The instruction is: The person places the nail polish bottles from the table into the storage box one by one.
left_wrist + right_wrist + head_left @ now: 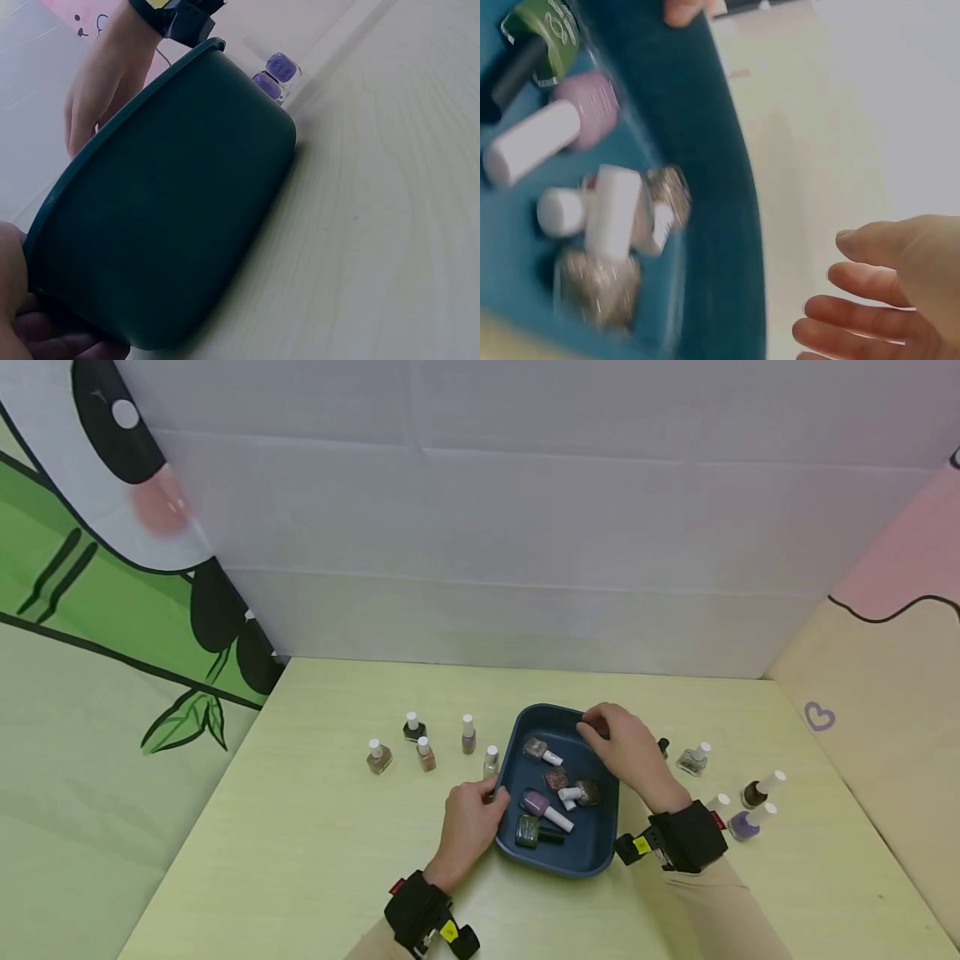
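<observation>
The table point(300, 860) carries a tray point(577, 862). From the tray's middle, in the head view, five bottles point(426, 758) stand between nine and ten o'clock; others, including a purple bottle point(742, 827), stand between two and four.

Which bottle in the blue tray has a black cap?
The green bottle at the near end of the tray; the others there have white caps.

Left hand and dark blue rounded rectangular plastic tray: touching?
Touching. The left wrist view shows the left hand gripping the dark blue rounded rectangular plastic tray at its rim, fingers curled below it.
</observation>
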Demonstrator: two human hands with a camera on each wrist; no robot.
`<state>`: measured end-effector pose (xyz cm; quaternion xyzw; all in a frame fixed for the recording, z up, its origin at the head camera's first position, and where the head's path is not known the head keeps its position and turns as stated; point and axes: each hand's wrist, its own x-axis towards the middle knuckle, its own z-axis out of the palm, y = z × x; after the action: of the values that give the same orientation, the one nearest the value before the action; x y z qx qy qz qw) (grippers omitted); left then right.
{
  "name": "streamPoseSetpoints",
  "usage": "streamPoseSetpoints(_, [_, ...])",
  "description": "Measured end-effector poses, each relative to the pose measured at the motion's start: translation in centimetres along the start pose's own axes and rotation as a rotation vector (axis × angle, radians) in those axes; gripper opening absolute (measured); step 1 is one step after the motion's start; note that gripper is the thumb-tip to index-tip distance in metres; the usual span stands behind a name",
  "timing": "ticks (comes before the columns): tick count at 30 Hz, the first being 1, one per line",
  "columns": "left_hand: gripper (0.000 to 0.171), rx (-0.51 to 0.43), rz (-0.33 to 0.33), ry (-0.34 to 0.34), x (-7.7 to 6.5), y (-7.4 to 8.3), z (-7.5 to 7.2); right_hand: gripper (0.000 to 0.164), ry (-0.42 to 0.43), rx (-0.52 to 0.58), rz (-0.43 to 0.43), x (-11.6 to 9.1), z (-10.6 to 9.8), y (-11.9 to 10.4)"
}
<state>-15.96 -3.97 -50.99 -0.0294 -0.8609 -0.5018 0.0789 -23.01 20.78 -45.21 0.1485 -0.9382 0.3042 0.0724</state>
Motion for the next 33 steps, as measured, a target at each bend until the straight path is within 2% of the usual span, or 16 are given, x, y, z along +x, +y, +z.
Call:
streamPoseSetpoints(1, [0.024,0.001,0.0,0.0,0.0,0.0,0.0,0.03,0.027,-0.017,-0.004,0.0,0.3,1.6])
streamPoseSetpoints(5, [0.024,0.009,0.003,0.003,0.0,0.0,0.0,0.036,0.16,-0.114,-0.03,0.2,2.6,10.2])
streamPoseSetpoints(6, [0.024,0.009,0.005,0.004,0.0,-0.1,0.0,0.035,0.177,-0.123,-0.02,0.0,2.6,11.5])
streamPoseSetpoints(9, [0.024,0.008,0.008,0.004,0.1,0.0,-0.1,0.032,0.204,-0.081,-0.005,-1.1,1.5,13.2])
streamPoseSetpoints(13, [0.022,0.004,0.005,-0.001,0.0,0.0,-0.1,0.035,0.18,0.023,0.042,-3.4,-1.9,10.0])
streamPoseSetpoints(14, [0.022,0.002,0.002,-0.003,0.0,0.0,-0.1,0.036,0.199,-0.006,0.061,-3.7,-2.1,9.8])
streamPoseSetpoints(16, [0.02,0.001,0.002,-0.004,0.0,0.1,-0.1,0.039,0.182,0.016,0.087,-4.7,-3.6,7.3])
streamPoseSetpoints(18, [0.019,-0.004,0.003,-0.003,0.0,0.1,-0.1,0.036,0.181,0.004,0.104,-5.5,-4.4,6.0])
streamPoseSetpoints(21, [0.02,-0.014,0.008,-0.004,0.0,0.1,-0.1,0.033,0.156,0.004,0.124,-6.3,-5.5,4.7])
streamPoseSetpoints(33, [0.018,-0.014,0.028,0.002,0.0,-0.4,0.1,0.027,0.142,-0.054,0.183,-8.5,-6.0,5.8])
